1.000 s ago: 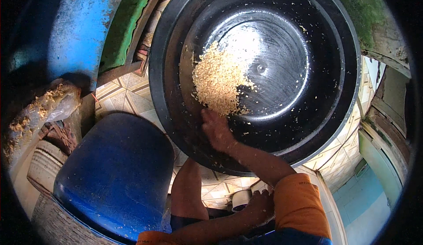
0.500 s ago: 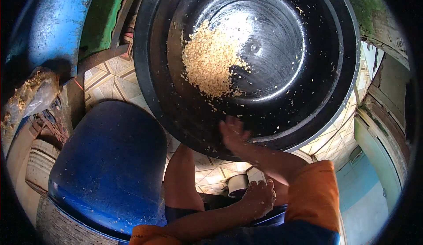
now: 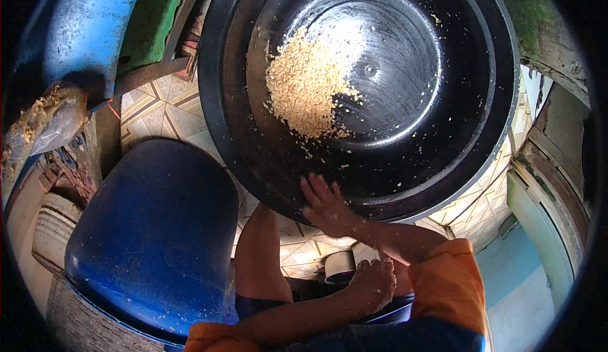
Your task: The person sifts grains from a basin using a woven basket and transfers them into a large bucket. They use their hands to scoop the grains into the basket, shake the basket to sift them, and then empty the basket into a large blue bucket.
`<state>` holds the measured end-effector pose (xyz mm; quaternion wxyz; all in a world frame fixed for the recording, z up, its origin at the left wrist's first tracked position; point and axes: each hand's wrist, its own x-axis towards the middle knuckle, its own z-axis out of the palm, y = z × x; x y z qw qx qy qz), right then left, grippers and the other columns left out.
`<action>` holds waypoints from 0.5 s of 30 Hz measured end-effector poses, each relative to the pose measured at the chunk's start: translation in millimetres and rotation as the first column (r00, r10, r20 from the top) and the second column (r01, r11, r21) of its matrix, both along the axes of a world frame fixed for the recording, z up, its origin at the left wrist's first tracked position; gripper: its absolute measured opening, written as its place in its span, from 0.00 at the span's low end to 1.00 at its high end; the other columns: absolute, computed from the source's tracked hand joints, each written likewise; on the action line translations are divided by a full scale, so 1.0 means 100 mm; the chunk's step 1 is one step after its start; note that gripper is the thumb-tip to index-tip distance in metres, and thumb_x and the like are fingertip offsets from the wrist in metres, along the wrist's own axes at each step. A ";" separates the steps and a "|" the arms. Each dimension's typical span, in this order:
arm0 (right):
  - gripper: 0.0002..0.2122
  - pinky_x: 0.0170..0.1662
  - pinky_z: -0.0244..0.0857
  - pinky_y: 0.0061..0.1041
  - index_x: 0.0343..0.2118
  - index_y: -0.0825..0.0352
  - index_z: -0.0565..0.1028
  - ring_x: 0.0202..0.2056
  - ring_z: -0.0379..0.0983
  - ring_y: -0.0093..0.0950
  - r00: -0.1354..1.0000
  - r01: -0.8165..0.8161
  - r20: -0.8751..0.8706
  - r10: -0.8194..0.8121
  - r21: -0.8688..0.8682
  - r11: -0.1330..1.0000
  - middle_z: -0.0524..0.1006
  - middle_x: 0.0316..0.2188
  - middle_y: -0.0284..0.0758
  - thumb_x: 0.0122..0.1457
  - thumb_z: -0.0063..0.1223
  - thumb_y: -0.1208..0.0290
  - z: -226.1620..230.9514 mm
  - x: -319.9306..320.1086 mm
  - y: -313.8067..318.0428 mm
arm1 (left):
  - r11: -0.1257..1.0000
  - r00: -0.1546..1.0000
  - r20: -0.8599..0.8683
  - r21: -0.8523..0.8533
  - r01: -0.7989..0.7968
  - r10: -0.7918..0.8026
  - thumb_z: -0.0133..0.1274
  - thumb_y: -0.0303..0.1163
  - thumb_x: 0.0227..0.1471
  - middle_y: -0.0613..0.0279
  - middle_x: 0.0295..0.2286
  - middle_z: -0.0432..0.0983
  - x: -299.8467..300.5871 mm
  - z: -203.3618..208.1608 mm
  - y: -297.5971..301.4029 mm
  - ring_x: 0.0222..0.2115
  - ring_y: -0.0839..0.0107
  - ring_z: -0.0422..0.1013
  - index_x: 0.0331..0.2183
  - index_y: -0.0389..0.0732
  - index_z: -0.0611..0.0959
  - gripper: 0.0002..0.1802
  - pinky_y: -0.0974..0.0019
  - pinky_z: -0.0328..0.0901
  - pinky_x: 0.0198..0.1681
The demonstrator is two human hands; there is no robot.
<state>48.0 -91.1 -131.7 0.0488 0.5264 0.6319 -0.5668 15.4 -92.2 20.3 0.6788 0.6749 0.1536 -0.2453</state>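
Note:
A wide black round tub (image 3: pixel 462 130) takes up the upper middle, with a heap of pale yellow chopped bits (image 3: pixel 304 86) left of its centre. Loose bits are scattered over its floor and sloping wall. At the near rim is my right hand (image 3: pixel 328 209), fingers spread and holding nothing. My left hand (image 3: pixel 373 285) lies low over my lap by my right leg, its fingers curled and dusted with pale crumbs. Whatever it may hold is hidden. Just beyond it stands a small pale cup-like container (image 3: pixel 340 267), dark inside.
A big blue plastic drum (image 3: pixel 155 232) stands close on my left. Beyond it are a blue curved panel (image 3: pixel 92 29) and a clear plastic bag (image 3: pixel 57 127) with brownish contents. Patterned tiles (image 3: pixel 166 111) cover the floor. At right is a pale blue-green panel (image 3: pixel 519 282).
My right hand has drawn back slightly from inside the tub to its near rim, and its fingers have spread. The left hand has stayed in place. The view has shifted slightly.

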 end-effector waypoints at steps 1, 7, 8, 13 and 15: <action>0.28 0.61 0.42 0.47 0.61 0.70 0.51 0.61 0.44 0.52 1.000 0.004 0.009 -0.004 0.002 1.000 0.50 0.60 0.55 0.64 0.32 0.55 -0.18 0.04 -0.03 | 0.999 1.000 -0.010 -0.039 -0.030 0.030 0.44 0.37 0.52 0.45 0.41 0.69 0.00 0.00 0.02 0.36 0.58 0.68 0.41 0.29 0.74 0.21 0.52 0.61 0.38; 0.31 0.57 0.51 0.46 0.57 0.76 0.57 0.55 0.55 0.51 0.646 0.136 0.745 -0.166 0.102 0.985 0.57 0.57 0.54 0.60 0.36 0.52 -1.85 0.63 -0.25 | 0.997 0.997 0.013 -0.016 0.079 -0.079 0.44 0.39 0.53 0.46 0.39 0.71 0.03 0.02 0.01 0.39 0.58 0.67 0.46 0.30 0.71 0.24 0.53 0.61 0.39; 0.32 0.56 0.52 0.46 0.57 0.77 0.56 0.54 0.56 0.50 0.554 0.055 0.826 -0.102 0.086 0.995 0.57 0.56 0.54 0.60 0.37 0.52 -2.01 0.69 -0.26 | 0.993 0.994 -0.007 -0.037 0.108 -0.109 0.44 0.40 0.54 0.45 0.39 0.71 0.04 0.02 0.01 0.40 0.58 0.66 0.48 0.31 0.70 0.25 0.53 0.61 0.40; 0.29 0.52 0.57 0.33 0.49 0.73 0.67 0.50 0.64 0.40 0.441 0.836 0.716 -0.541 -0.108 0.538 0.70 0.47 0.46 0.57 0.39 0.49 -2.16 0.06 0.18 | 0.996 0.998 0.050 -0.087 0.036 -0.032 0.46 0.39 0.53 0.45 0.39 0.70 -0.01 -0.01 -0.04 0.41 0.57 0.66 0.48 0.32 0.71 0.25 0.52 0.60 0.39; 0.22 0.53 0.56 0.32 0.46 0.70 0.72 0.51 0.64 0.39 0.493 0.813 0.242 -0.836 -0.470 0.343 0.72 0.46 0.44 0.59 0.39 0.56 -1.50 -0.30 0.67 | 0.982 0.982 0.018 -0.030 -0.188 0.188 0.48 0.38 0.51 0.46 0.38 0.69 -0.06 -0.03 -0.06 0.39 0.56 0.67 0.44 0.31 0.73 0.23 0.52 0.60 0.36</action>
